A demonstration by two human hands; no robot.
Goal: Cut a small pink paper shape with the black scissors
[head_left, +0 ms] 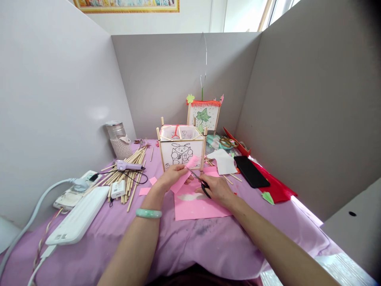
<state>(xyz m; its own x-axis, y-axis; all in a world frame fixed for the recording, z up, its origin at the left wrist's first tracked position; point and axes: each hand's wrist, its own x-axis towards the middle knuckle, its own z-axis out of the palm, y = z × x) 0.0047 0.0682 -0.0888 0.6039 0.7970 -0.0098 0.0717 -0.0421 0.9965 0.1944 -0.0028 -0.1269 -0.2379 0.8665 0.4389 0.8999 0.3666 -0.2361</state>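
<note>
Between the fingers of my left hand [175, 177] is a strip of pink paper [179, 183], its upper end cut into a fringe. My right hand [218, 188] grips black-handled scissors [205, 186], whose blades reach the strip's edge near my left fingers. Below both hands lies a larger sheet of pink paper [190, 212] on the purple cloth. Just beyond stands a lantern frame [182, 153] of wooden sticks with white panels, a line-drawn animal on its front and a red string tied on top.
Wooden sticks [131, 190], a hot glue gun [129, 165] and a white power bank [79, 214] lie left, near a jar [119, 139]. A second lantern [204, 115] hangs behind. A black phone [251, 171] and red cloth [278, 186] lie right. Grey partitions enclose the table.
</note>
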